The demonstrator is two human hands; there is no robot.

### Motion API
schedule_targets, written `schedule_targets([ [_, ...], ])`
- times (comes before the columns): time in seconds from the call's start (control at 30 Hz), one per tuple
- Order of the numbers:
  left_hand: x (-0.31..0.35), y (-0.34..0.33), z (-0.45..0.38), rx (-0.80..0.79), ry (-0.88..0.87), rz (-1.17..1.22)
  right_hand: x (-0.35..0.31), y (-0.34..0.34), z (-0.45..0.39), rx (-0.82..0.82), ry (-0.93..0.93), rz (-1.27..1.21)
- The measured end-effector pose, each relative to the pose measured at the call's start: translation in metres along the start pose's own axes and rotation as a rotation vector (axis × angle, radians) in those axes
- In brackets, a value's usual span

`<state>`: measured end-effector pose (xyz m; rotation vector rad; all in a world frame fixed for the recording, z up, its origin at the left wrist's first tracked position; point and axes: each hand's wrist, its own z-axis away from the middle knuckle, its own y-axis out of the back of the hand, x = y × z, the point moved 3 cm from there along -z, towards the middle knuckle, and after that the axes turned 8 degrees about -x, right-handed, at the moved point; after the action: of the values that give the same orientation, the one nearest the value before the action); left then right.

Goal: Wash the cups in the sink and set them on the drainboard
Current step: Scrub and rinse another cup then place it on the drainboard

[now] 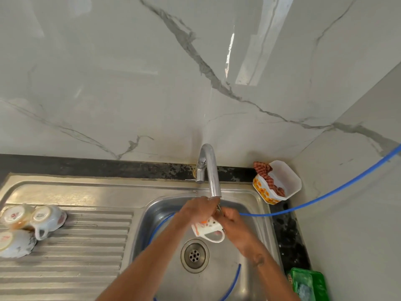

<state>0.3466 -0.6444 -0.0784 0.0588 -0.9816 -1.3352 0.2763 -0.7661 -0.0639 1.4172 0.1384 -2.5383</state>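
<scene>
Over the steel sink (258, 216), under the chrome tap (211, 170), I hold a white cup with orange flowers (209, 230), its handle pointing toward me. My left hand (196, 210) grips the cup from above and left. My right hand (231, 222) grips it from the right, fingers at the rim. Three washed cups lie upturned on the ribbed drainboard (86, 246) at the far left: one (16, 216), a second with a handle (48, 219), a third (15, 243).
A blue hose (325, 198) runs from the right wall into the sink and loops round the drain (194, 256). A white floral tub with a checked cloth (276, 183) stands in the back right corner. A green container (308, 283) sits at the right front.
</scene>
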Motion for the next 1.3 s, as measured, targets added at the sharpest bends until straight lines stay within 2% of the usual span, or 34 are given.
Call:
schedule_targets([
  [0.03,-0.007,0.003,0.0,-0.18,0.035,0.236,-0.002,0.003,0.0,-0.072,0.007,0.099],
  [0.07,-0.015,0.006,0.005,-0.294,0.114,0.563,-0.007,0.003,0.001,-0.128,0.002,0.163],
  [0.13,-0.03,0.006,0.013,-0.41,0.208,1.082,-0.027,0.0,0.003,-0.116,0.034,0.115],
  [0.2,-0.04,0.007,0.019,-0.261,0.201,1.385,-0.045,-0.005,0.0,0.049,0.05,-0.04],
  [0.27,-0.042,0.007,0.015,0.034,0.166,1.598,-0.042,-0.008,-0.013,0.23,-0.005,-0.248],
  [0.3,-0.038,0.006,0.015,0.176,0.125,1.579,-0.038,-0.015,-0.021,0.273,-0.037,-0.394],
  [0.37,-0.027,-0.004,0.009,0.437,-0.005,1.254,-0.023,-0.029,-0.033,0.328,-0.106,-0.698],
  [0.43,-0.013,-0.02,0.018,0.577,-0.083,0.869,-0.011,-0.04,-0.035,0.329,-0.175,-0.981],
  [0.47,-0.005,-0.03,0.021,0.617,-0.114,0.776,-0.006,-0.038,-0.031,0.322,-0.195,-1.074],
  [0.5,0.003,-0.034,0.025,0.65,-0.153,0.784,-0.003,-0.036,-0.027,0.296,-0.188,-1.141],
  [0.57,0.011,-0.037,0.028,0.628,-0.242,0.9,0.002,-0.03,-0.022,0.267,-0.178,-1.219],
  [0.67,0.015,-0.028,0.017,0.433,-0.302,1.021,0.012,-0.017,-0.02,0.299,-0.236,-1.216],
  [0.73,0.012,-0.018,0.013,0.343,-0.288,1.053,0.009,-0.018,-0.021,0.25,-0.256,-1.184],
  [0.9,-0.001,-0.001,0.027,0.411,-0.074,1.396,-0.013,-0.023,-0.042,0.254,-0.202,-0.898],
  [1.0,-0.01,-0.009,0.033,0.439,-0.086,1.52,-0.017,-0.026,-0.049,0.345,-0.156,-0.814],
  [1.13,-0.002,-0.031,0.041,0.528,-0.196,1.447,0.0,-0.027,-0.04,0.366,-0.071,-0.973],
  [1.2,0.002,-0.04,0.042,0.514,-0.211,1.331,0.01,-0.026,-0.033,0.339,-0.06,-1.088],
  [1.3,0.004,-0.047,0.038,0.451,-0.156,1.126,0.02,-0.026,-0.024,0.332,-0.049,-1.11],
])
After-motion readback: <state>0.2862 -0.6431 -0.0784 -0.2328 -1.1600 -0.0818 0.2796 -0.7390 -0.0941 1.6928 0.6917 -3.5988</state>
